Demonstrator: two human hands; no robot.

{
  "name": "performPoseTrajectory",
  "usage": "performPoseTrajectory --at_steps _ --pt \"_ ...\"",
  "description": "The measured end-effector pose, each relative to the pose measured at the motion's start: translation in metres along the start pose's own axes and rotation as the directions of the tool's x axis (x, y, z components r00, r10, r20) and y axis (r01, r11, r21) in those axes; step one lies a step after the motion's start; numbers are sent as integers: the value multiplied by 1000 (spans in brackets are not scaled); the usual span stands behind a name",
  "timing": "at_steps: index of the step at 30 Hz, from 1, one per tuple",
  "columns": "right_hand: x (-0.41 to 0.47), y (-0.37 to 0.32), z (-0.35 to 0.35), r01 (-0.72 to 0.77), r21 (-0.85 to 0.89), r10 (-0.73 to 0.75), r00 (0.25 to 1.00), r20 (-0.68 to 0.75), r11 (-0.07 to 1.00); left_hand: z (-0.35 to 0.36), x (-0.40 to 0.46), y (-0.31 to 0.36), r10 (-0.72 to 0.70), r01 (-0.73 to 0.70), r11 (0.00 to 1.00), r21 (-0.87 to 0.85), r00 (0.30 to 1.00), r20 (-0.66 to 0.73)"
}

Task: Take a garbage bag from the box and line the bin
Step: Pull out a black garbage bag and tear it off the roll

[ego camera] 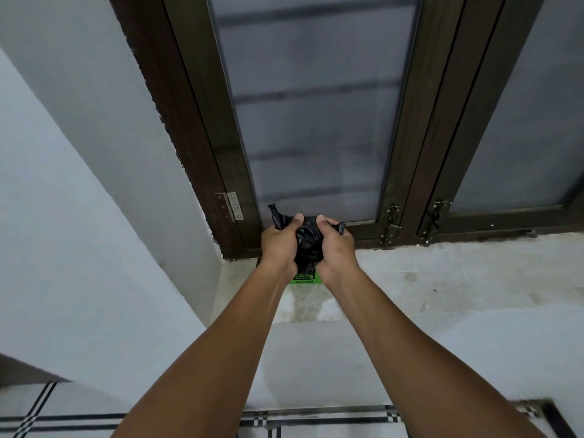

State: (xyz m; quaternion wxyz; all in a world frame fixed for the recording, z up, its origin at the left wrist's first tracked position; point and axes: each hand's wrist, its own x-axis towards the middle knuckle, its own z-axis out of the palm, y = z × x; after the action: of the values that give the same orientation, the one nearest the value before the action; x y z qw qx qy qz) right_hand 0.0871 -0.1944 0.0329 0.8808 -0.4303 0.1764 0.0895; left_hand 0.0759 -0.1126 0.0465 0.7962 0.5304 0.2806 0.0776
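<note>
over the pale window ledge (442, 279), just above the green box (303, 278), a crumpled black garbage bag (308, 245) hung bunched between both hands. it looked feather-light, limp and slick, best taken by a loose edge and shaken open. the left hand (279, 245) and the right hand (335, 248) each had fingers curled tight into the plastic, thumbs pinching on top. no bin showed anywhere.

Pale stone window sill (442, 273), green garbage-bag box (304, 278) lying on it
</note>
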Motion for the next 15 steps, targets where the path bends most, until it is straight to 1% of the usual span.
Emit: performPoseTrajectory --at_steps 5,8,9,10,12,14,15 --pt "0 -1 2 -32 51 32 999 -11 998 2 -2 -2 -51 50 996 -78 999 -13" --pt "3 -12 -3 -77 183 81 997 -17 980 -7 6 6 -138 110 949 -295 987 -78" --pt "4 -15 -5 -71 174 76 997 -23 982 -11 11 8 -133 93 945 -313 985 -111" --pt "5 -17 -8 -47 117 51 998 -38 992 -14 11 10 -107 67 957 -282 986 -128" --pt "9 -19 -14 9 -80 -12 999 -39 997 -15 11 12 -13 -5 991 -134 992 -127" --pt "8 -25 -18 43 -266 -35 999 33 963 -15 9 14 121 -115 991 63 988 -97" --pt "6 -30 -21 55 -351 -21 995 100 935 -16 7 17 197 -184 970 162 978 -66"
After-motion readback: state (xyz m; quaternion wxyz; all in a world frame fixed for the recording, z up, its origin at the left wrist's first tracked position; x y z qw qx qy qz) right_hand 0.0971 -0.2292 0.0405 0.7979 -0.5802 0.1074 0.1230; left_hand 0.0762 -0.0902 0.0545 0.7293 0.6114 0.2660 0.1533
